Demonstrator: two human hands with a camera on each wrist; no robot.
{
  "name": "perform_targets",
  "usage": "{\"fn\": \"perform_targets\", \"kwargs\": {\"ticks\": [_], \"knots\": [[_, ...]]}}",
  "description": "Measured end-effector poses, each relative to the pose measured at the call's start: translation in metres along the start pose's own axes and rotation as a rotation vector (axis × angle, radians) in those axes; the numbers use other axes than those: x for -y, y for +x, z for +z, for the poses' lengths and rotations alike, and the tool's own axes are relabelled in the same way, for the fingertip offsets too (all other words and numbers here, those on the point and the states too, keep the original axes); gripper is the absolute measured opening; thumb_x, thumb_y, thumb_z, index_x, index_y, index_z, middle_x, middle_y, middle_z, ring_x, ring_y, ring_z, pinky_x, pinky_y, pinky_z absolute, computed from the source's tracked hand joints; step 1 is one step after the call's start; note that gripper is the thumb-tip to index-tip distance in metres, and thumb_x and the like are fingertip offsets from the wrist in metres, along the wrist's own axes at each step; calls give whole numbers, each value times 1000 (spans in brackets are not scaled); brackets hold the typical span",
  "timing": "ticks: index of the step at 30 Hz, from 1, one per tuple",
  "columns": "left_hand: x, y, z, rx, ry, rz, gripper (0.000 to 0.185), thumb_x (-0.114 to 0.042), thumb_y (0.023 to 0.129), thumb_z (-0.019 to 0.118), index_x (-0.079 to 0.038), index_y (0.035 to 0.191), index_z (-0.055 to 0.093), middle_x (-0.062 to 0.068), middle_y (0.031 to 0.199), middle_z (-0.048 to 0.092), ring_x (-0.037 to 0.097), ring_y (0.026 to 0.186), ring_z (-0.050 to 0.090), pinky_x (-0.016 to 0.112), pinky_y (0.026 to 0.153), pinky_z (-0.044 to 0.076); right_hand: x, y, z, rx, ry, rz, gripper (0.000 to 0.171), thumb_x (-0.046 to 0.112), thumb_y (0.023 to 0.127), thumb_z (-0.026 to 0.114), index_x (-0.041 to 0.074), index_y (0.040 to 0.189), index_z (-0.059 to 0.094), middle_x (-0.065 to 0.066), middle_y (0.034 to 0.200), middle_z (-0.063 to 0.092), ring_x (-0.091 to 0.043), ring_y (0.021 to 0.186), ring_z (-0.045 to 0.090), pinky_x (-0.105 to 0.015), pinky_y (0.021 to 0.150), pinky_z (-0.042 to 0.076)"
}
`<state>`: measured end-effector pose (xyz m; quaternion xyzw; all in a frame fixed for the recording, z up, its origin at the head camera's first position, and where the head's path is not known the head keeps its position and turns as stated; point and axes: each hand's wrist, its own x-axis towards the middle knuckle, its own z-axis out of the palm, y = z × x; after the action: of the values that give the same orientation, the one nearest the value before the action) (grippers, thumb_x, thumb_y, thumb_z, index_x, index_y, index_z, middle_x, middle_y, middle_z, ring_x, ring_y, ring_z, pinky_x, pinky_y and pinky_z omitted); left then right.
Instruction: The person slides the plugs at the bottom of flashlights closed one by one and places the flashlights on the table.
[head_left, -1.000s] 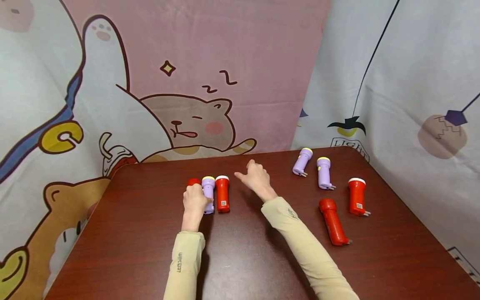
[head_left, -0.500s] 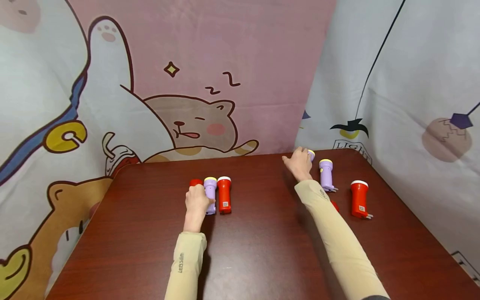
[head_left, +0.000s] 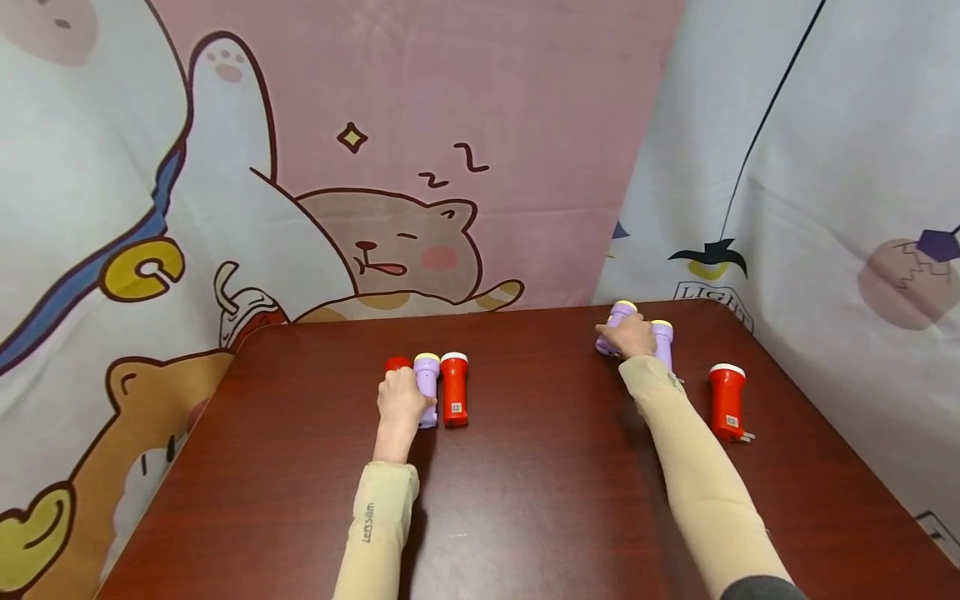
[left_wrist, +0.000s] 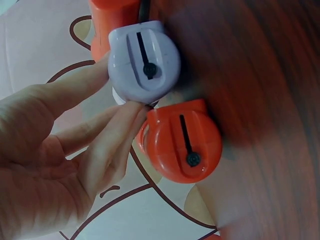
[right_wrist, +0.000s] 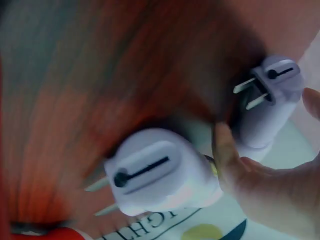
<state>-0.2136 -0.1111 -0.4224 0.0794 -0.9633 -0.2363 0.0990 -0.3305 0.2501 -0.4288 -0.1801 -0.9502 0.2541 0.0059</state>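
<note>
My left hand (head_left: 401, 400) grips a purple flashlight (head_left: 427, 379) that lies between two red flashlights, one to its left (head_left: 393, 364) and one to its right (head_left: 454, 398). In the left wrist view, fingers (left_wrist: 107, 140) pinch the purple flashlight's rear end (left_wrist: 145, 62) beside the rear end of a red flashlight (left_wrist: 182, 142). My right hand (head_left: 630, 336) closes over a purple flashlight (head_left: 619, 313) at the far right of the table, with a second purple flashlight (head_left: 662, 337) beside it. In the right wrist view, the thumb (right_wrist: 225, 150) sits between the held purple flashlight (right_wrist: 267, 107) and the second purple flashlight (right_wrist: 160, 172).
Another red flashlight (head_left: 727, 400) lies right of my right forearm on the brown table (head_left: 525, 500). Cartoon-print cloth walls (head_left: 375, 167) close in the back and the right side. My right arm hides part of the table beneath it.
My right hand swept from the middle of the table to the far right and settled on a purple flashlight. My left hand stayed on its purple flashlight.
</note>
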Motion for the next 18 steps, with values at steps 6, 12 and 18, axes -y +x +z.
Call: {"fn": "perform_targets", "kwargs": {"ticks": [6,12,18], "knots": [[0,1,0,10,10,-6,38,-15,64,86,8,87,66,27,83,67,43,73,64,48,68,55,-6,7,2,34,-9,-26,77,47,86,57,-18,125,42,-35,119,53,-43,110,55,-51,91,47],[-1,2,1,18,16,-9,38,-15,65,85,8,87,65,27,84,66,43,74,64,48,69,55,-7,9,1,48,-7,-56,62,45,87,57,-13,108,55,-32,107,59,-37,91,58,-48,80,49],[-1,2,1,10,37,0,39,-15,65,85,9,88,65,27,83,66,42,73,64,47,68,55,-6,10,2,41,9,-89,48,41,87,58,-7,92,59,-23,90,57,-29,75,53,-42,68,49]]}}
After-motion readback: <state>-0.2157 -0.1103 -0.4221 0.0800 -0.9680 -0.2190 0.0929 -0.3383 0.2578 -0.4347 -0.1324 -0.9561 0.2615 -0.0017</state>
